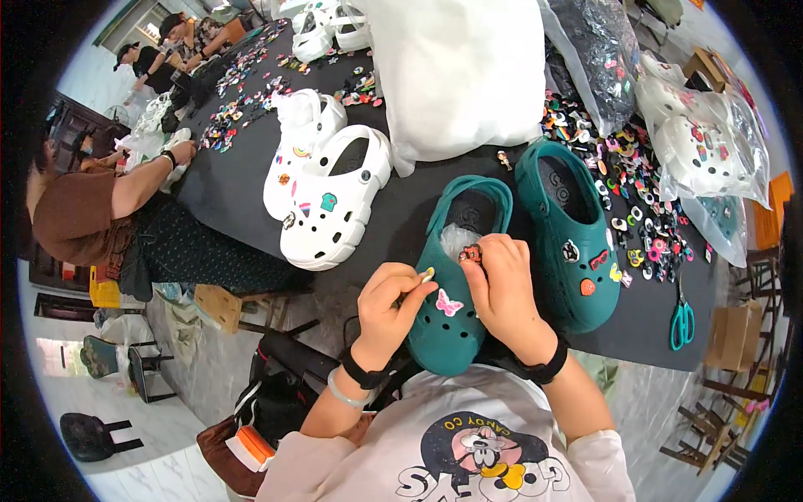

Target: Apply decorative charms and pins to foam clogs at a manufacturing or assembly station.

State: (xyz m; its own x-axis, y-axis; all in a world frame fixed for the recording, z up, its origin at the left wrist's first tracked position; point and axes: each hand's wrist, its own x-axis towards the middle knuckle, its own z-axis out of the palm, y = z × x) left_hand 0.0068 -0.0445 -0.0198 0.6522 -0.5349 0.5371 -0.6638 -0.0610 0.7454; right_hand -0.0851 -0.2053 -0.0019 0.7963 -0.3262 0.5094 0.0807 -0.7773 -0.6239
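In front of me a teal clog (447, 343) points its toe at me, with a pink butterfly shoe charm (449, 303) on its perforated upper. My left hand (386, 311) pinches a small yellow-and-white shoe charm (427, 275) at the clog's left side. Over the upper, my right hand (508, 289) is closed on a red-and-black shoe charm (471, 253). Clear crumpled plastic (457, 240) shows inside the clog's opening. To the right lies the other teal clog (559, 211), carrying several charms, among them a red sunglasses charm (599, 259).
White clogs (335, 201) with charms lie to the left on the black table (401, 226). Behind stands a big white bag (460, 75). Loose charms (636, 201) spread at right, near teal-handled scissors (682, 325) and bagged clogs (703, 142). A person in brown (79, 209) works at left.
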